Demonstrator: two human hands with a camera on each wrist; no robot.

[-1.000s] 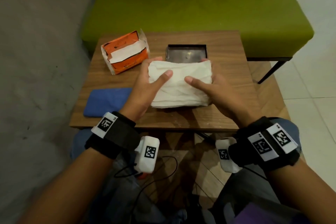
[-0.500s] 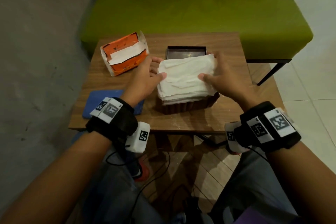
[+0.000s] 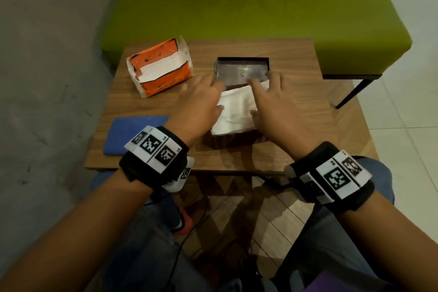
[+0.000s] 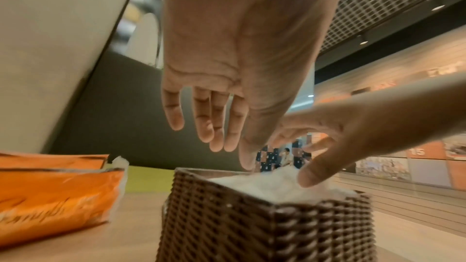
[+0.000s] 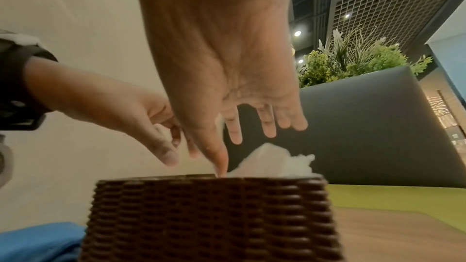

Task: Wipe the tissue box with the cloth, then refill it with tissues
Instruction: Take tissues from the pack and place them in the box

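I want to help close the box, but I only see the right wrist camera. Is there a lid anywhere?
Observer: Yes, a dark lid lies on the table just behind the woven box, with its inside facing up.
Operator: Are there more tissues?
Observer: An orange tissue pack sits at the table's far left corner, open on top.
Operator: Is the box full?
Observer: From above, white tissues cover its whole opening. The left hand and right hand are spread open over them.

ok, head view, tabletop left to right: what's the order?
blue cloth → orange tissue pack → left hand → stack of tissues in the woven tissue box → right hand
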